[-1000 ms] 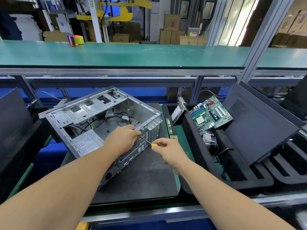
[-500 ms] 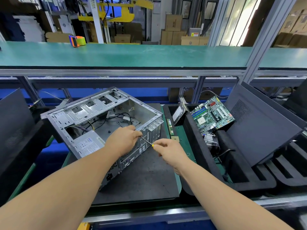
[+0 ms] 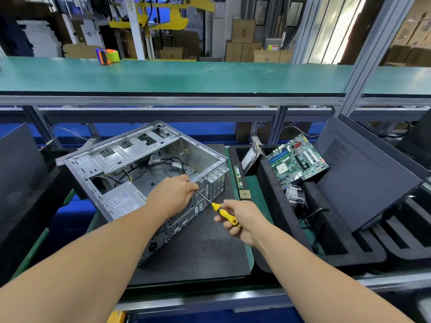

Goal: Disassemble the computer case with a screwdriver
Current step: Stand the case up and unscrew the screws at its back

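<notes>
Both hands busy: your right hand (image 3: 242, 220) has slid back, fingers clamped round the screwdriver (image 3: 224, 212) handle; left hand (image 3: 173, 194) fingers pinch its tip at the case (image 3: 144, 164) rear edge.

We reach both bare arms out in front of us, our left hand (image 3: 173, 191) curled with its knuckles up and fingers tucked under, and our right hand (image 3: 242, 219) a little lower and apart from it, fingers bent in a tight grip.
</notes>
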